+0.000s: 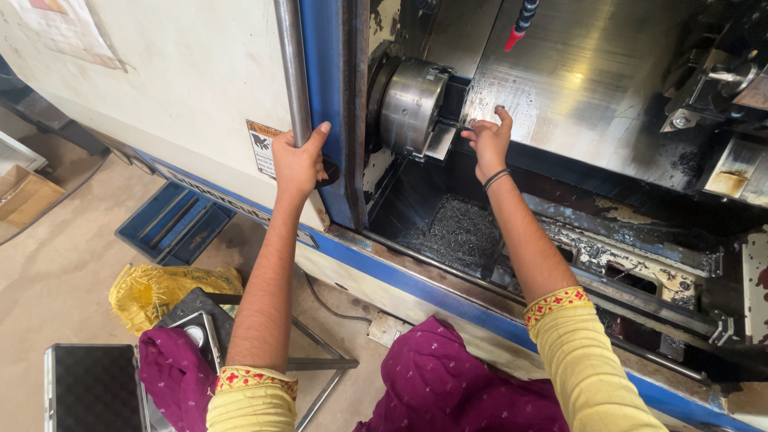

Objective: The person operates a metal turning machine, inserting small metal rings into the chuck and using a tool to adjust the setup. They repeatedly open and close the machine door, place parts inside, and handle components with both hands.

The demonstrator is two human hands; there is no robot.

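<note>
Two bare hands work at an open lathe, seen from above by the person's head camera. On the far left, the floor holds a blue tray (172,224), a yellow bag (156,290) and a black case (92,388).

The left hand (298,164) grips the vertical steel door handle (292,68) on the machine's cream door (176,80), fingers (318,134) wrapped closed around the bar.

Right of the door's blue edge sits the round steel chuck (412,106), its face turned to the right. A short dark workpiece (453,125) sticks out of the chuck, its long axis running horizontally, left to right.

The right hand (488,142) is at the free end of that workpiece, so the part lies just left of the fingers (502,116). The fingertips seem to pinch or touch the part's end; how tightly they close cannot be told. This hand is far nearer the part than the left hand.

Below lies a pile of dark metal chips (460,232). Further right, the tool turret (716,84) stands well apart from the hand.
</note>
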